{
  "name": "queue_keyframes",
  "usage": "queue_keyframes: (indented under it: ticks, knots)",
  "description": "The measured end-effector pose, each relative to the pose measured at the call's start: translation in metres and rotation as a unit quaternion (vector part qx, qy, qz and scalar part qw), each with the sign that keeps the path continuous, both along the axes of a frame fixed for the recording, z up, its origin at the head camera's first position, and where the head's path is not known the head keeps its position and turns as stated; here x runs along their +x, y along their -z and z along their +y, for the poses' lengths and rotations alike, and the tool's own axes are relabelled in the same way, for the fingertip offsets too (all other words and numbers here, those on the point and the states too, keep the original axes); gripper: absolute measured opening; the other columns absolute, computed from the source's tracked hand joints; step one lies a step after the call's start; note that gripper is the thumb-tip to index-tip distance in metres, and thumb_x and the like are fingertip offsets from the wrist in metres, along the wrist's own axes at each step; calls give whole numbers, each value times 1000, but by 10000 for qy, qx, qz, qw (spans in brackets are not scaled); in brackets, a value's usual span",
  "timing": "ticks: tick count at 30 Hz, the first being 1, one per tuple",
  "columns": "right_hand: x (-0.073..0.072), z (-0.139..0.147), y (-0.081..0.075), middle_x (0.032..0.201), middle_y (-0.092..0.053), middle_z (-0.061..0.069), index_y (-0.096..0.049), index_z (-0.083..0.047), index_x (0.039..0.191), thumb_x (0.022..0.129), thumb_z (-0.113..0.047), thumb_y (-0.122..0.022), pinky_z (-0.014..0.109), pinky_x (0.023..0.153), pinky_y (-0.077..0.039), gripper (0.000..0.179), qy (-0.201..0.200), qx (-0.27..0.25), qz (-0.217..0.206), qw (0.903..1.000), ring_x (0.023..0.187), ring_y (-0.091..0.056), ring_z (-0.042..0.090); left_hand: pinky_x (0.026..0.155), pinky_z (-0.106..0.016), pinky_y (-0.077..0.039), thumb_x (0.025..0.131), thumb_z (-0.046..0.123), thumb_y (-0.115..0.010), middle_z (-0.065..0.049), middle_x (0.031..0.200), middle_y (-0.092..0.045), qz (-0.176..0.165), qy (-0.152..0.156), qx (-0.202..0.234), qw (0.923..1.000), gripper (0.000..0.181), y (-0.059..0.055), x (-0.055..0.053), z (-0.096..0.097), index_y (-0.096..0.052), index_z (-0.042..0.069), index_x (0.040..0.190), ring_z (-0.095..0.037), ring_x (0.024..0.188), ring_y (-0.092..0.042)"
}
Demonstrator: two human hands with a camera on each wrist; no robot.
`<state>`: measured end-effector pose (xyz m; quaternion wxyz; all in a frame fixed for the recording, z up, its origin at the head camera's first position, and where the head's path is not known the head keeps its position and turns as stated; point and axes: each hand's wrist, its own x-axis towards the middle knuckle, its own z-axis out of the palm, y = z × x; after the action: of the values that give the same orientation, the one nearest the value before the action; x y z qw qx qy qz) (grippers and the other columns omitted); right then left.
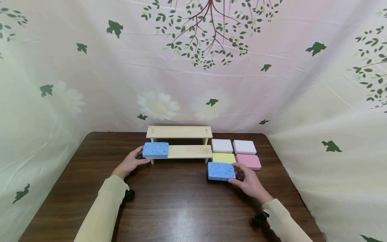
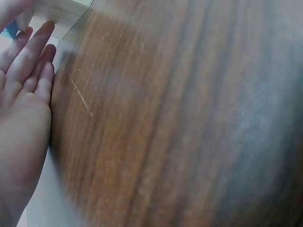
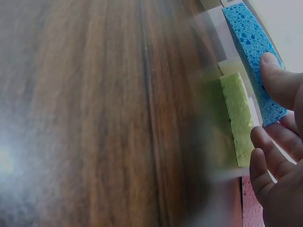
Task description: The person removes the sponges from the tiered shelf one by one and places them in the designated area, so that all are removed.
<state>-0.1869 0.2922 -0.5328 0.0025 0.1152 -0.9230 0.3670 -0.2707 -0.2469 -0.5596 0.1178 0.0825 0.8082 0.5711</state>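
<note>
Sleeves came up from the bottom of the head view over the dark desk (image 1: pixel 181 208). Her right hand (image 1: pixel 249 183) pinched the near blue sponge (image 1: pixel 221 171), raised just in front of the yellow sponge (image 1: pixel 224 157), with a pink sponge (image 1: pixel 248 161) and two white sponges (image 1: pixel 222 145) beside. The left hand (image 1: pixel 130 163) lay relaxed, fingers loosely spread, against the second blue sponge (image 1: pixel 155 150) on the lower shelf of the wooden rack (image 1: pixel 181 132). Left wrist view: straight fingers (image 2: pixel 28 61) near the rack's foot. Right wrist view: thumb (image 3: pixel 279 80) pressed the sponge's top. To carry it well, the grip probably needed to stay level and firm without crushing the foam
</note>
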Motion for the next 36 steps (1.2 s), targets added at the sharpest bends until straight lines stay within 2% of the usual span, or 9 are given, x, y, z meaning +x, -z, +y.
queue_keyframes:
  ticks: [3,12,18,25,36]
  knots:
    - [2,2,1,119,-70,5,-59,-14,141,88,-28,-88,45,90,-59,62,40,26,18,10000,102,-65,21,124,-66,-20,96,26,-78,-24,168,-31,18,-4,-25,10000,91,0,0,1,-24,2,165,-49,155,-27]
    - [7,12,8,116,-71,4,-60,-17,141,88,-32,-88,34,82,-56,62,99,124,-18,9999,97,-63,19,124,-65,-20,97,26,-78,-24,167,-33,-12,-34,-21,10000,90,0,-1,1,-25,2,165,-48,154,-28]
    - [10,17,13,112,-71,3,-61,-18,140,87,-29,-89,29,78,-56,61,37,103,51,9999,94,-63,19,124,-65,-22,97,26,-77,-25,167,-34,-18,-43,-61,10000,89,0,-1,3,-25,2,165,-48,154,-29]
    - [9,22,19,109,-70,1,-62,-18,137,86,-29,-90,29,75,-54,59,43,176,86,9998,93,-61,16,124,-66,-22,97,26,-77,-26,166,-34,30,-9,-37,10000,90,-1,0,0,-24,1,165,-48,153,-29]
    - [7,29,18,119,-71,4,-61,-12,140,84,-26,-91,31,80,-56,64,42,636,47,9980,99,-63,17,124,-66,-21,97,28,-77,-24,167,-32,24,17,-22,10000,91,1,1,0,-24,2,166,-48,154,-28]
